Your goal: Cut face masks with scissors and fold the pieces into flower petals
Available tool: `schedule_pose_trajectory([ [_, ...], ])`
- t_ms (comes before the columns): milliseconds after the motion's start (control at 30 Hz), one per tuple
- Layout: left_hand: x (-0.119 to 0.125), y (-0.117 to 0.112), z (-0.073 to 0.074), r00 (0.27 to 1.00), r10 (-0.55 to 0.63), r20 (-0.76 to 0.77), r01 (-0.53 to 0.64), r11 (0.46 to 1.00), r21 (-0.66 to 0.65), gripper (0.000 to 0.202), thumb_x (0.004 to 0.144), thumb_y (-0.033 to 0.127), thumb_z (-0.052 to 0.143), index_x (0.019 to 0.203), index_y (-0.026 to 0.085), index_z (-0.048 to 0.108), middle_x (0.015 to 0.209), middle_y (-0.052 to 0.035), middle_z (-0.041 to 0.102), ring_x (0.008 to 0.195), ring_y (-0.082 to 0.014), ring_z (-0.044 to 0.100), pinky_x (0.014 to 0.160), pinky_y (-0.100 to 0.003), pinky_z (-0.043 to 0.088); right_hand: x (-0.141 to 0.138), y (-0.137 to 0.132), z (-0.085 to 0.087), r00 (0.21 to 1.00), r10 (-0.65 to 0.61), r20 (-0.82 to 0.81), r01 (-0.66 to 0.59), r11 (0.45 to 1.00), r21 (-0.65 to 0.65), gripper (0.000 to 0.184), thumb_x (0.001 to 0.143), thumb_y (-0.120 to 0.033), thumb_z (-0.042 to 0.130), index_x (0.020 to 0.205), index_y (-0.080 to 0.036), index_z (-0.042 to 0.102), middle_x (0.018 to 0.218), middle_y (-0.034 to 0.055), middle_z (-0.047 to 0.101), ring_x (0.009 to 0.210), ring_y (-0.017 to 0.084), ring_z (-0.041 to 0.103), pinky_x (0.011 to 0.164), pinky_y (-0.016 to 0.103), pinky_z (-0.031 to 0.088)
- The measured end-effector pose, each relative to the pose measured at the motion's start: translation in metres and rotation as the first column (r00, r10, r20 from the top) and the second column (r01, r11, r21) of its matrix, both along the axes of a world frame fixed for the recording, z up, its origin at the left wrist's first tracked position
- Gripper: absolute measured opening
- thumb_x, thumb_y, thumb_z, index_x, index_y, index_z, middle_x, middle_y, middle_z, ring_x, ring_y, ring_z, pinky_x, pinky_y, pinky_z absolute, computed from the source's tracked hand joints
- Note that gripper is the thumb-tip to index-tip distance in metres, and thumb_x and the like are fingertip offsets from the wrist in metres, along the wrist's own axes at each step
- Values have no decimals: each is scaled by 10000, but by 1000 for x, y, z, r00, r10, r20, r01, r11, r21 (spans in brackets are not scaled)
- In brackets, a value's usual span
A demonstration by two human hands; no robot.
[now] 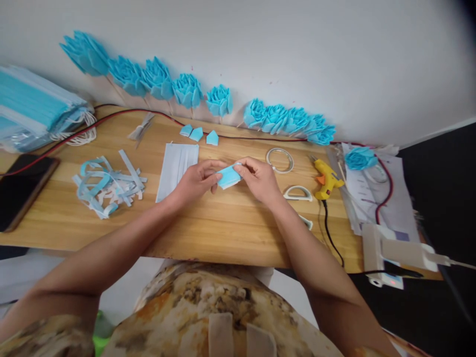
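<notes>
Between my two hands is a folded piece of blue face-mask fabric [229, 176] with a white lower edge. My left hand [199, 178] pinches its left end between thumb and fingers. The fingers of my right hand [258, 179] are closed on its upper right corner. A flat face mask [177, 168] lies beside my left hand, pale side up. Behind the hands sit small pointed blue pieces [196, 134] cut to house-like shapes. Right of my right hand are a roll of tape [279, 160] and a white half-round handle [298, 193], which looks like part of scissors.
Blue flowers [188, 90] on sticks lean along the wall. A yellow glue gun [326, 178] lies right, its cord trailing to a power strip [379, 248]. Fabric scraps [107, 186], a phone [28, 186] and bagged masks [35, 106] are left. A red-black cable [122, 113] crosses the back.
</notes>
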State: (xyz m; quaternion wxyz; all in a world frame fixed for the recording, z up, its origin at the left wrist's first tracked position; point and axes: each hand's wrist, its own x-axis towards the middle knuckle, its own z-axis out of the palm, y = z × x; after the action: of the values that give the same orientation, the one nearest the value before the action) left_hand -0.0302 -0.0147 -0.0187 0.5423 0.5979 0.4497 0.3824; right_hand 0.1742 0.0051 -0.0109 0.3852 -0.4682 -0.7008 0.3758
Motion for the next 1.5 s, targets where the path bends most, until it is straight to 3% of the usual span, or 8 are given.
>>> schedule_pose_trajectory([
  [133, -1, 0, 2, 1000, 1, 15, -1, 1000, -25, 409, 854, 360, 679, 1207, 162, 625, 555, 26, 623, 518, -140, 545, 518, -259, 353, 1, 2, -4, 994, 26, -105, -38, 993, -115, 261, 856, -427, 636, 855, -177, 708, 732, 4, 659, 662, 138, 560, 631, 264, 422],
  [433, -2, 1, 1, 996, -77, 47, 82, 991, -103, 390, 836, 423, 703, 1102, 137, 707, 635, -6, 688, 625, -165, 663, 667, -286, 474, 2, 3, -4, 987, -5, -162, -28, 980, -199, 309, 803, -478, 688, 788, -170, 708, 678, -5, 637, 632, 122, 534, 598, 246, 419],
  [700, 0, 3, -1, 979, 69, 191, -42, 989, -140, 350, 815, 378, 745, 1066, 139, 701, 747, -14, 711, 598, -134, 647, 701, -307, 516, 5, 5, -10, 891, 10, -453, -189, 916, -353, 476, 855, -629, 631, 1029, -205, 755, 904, 39, 733, 812, 168, 669, 716, 285, 541],
  [900, 1, 5, -5, 933, 135, 332, -70, 977, -200, 373, 751, 382, 797, 1016, 141, 696, 807, -27, 724, 595, -120, 624, 653, -289, 505, 5, 4, -6, 870, -1, -493, -226, 887, -402, 421, 835, -501, 690, 1152, -227, 733, 1048, 51, 756, 930, 185, 697, 814, 314, 559],
  [1100, 2, 1, 1, 987, 99, 130, -97, 995, -20, 325, 850, 348, 692, 1088, 127, 687, 640, -11, 700, 635, -162, 659, 712, -311, 508, 5, 4, -4, 868, -20, -497, -195, 905, -378, 422, 869, -521, 630, 1174, -240, 709, 1138, 42, 729, 959, 170, 670, 822, 311, 554],
  [1333, 6, -4, 3, 996, 80, -26, -78, 993, 91, 373, 856, 377, 661, 1141, 138, 678, 638, 14, 656, 588, -145, 634, 650, -275, 492, -2, 1, -8, 956, 37, -291, -116, 959, -260, 290, 780, -426, 735, 948, -195, 686, 852, 4, 694, 790, 155, 629, 756, 295, 514],
  [1400, 5, -5, 4, 996, 61, -72, -53, 992, 113, 343, 873, 427, 636, 1064, 149, 697, 653, 12, 649, 567, -130, 606, 613, -258, 469, -3, -1, -8, 969, 59, -238, -115, 966, -231, 252, 797, -419, 713, 905, -195, 672, 817, 1, 678, 754, 152, 612, 718, 289, 499],
  [1500, 4, -5, 6, 987, 23, -159, -3, 992, 126, 327, 896, 455, 582, 776, 164, 669, 597, 12, 613, 535, -113, 555, 556, -236, 413, -4, -3, -7, 972, 89, -219, -138, 965, -223, 243, 796, -410, 718, 900, -196, 673, 805, 0, 673, 735, 147, 601, 694, 278, 484],
])
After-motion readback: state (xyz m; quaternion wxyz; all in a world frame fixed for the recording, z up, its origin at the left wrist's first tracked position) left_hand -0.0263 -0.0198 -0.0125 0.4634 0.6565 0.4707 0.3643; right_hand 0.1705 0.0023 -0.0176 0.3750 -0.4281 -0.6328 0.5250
